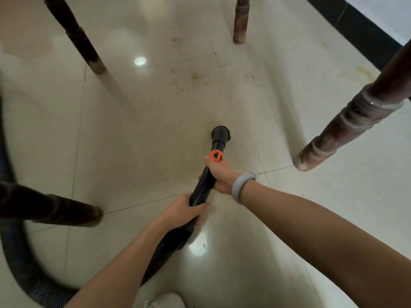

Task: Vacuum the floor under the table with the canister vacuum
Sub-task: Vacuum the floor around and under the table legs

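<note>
I hold a black vacuum wand (203,185) with both hands. My right hand (219,174), with a grey wristband, grips it just behind the orange collar (216,156). My left hand (185,211) grips the wand lower down, where it joins the ribbed hose (20,258). The black round nozzle (220,133) rests on the cream tiled floor (138,134) between the table legs. Brown dirt specks (195,78) lie on the tiles beyond the nozzle. The canister is out of view.
Dark wooden table legs stand around: far left (77,36), far middle (241,21), right (347,127), near left (51,210). A black skirting strip (360,27) runs along the wall at top right. The hose loops along the left edge. A white shoe (166,301) shows at the bottom.
</note>
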Action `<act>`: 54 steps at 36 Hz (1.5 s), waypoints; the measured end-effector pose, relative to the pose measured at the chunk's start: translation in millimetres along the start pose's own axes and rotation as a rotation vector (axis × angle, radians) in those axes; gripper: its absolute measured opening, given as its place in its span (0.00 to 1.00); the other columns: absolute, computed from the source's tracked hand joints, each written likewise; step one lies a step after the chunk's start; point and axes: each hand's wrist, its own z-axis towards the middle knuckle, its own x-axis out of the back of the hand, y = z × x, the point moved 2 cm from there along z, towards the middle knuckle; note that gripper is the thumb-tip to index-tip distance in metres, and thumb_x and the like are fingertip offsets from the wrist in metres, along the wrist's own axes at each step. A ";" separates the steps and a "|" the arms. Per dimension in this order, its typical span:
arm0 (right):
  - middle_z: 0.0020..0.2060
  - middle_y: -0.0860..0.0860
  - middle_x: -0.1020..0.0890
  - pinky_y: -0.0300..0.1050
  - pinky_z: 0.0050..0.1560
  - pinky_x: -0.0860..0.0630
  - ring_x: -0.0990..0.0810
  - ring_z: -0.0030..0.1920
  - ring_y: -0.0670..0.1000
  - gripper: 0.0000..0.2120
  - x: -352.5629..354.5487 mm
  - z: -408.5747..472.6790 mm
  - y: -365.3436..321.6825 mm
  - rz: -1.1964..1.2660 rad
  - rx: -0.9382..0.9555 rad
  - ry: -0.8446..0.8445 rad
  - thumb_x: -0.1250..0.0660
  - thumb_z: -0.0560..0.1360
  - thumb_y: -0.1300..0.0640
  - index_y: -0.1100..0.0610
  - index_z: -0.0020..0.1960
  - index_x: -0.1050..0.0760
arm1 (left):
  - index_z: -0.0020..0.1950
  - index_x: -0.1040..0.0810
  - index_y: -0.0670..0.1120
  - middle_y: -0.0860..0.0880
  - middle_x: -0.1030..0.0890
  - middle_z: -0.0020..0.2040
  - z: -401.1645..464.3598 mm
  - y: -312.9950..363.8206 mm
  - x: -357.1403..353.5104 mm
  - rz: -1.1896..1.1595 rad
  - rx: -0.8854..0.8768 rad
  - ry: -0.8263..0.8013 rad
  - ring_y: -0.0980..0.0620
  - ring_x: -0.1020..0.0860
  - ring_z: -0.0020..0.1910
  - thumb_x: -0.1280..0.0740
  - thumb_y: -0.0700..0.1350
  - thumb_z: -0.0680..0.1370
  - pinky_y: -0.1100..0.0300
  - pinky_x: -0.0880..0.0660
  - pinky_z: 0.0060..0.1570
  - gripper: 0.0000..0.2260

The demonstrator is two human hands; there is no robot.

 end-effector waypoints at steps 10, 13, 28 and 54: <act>0.61 0.58 0.25 0.52 0.56 0.25 0.22 0.54 0.56 0.25 50.2 16.1 -17.0 -0.598 0.270 0.075 0.43 0.81 0.48 0.59 0.73 0.39 | 0.54 0.29 0.51 0.48 0.20 0.42 30.5 2.2 20.1 0.267 -0.011 0.424 0.45 0.20 0.39 0.39 0.64 0.76 0.51 0.22 0.42 0.18; 0.70 0.61 0.32 0.51 0.68 0.35 0.31 0.68 0.60 0.27 77.4 24.9 -5.8 -1.010 0.316 0.136 0.44 0.81 0.53 0.61 0.76 0.45 | 0.52 0.29 0.54 0.47 0.19 0.41 38.3 3.3 26.0 0.250 -0.039 0.440 0.43 0.20 0.39 0.43 0.70 0.72 0.48 0.22 0.45 0.22; 0.77 0.52 0.64 0.56 0.75 0.61 0.65 0.76 0.57 0.30 78.4 45.8 43.8 -1.797 0.424 0.044 0.50 0.82 0.51 0.52 0.78 0.61 | 0.48 0.29 0.54 0.47 0.20 0.32 23.5 -21.0 35.7 0.072 -0.043 0.399 0.47 0.19 0.32 0.38 0.59 0.77 0.48 0.22 0.38 0.10; 0.42 0.55 0.23 0.50 0.44 0.23 0.23 0.43 0.53 0.12 65.6 22.9 -11.2 0.072 0.136 0.139 0.45 0.81 0.50 0.59 0.54 0.30 | 0.44 0.35 0.56 0.52 0.24 0.33 4.3 -0.1 -15.9 0.374 -0.101 0.144 0.54 0.25 0.28 0.39 0.60 0.77 0.61 0.30 0.29 0.10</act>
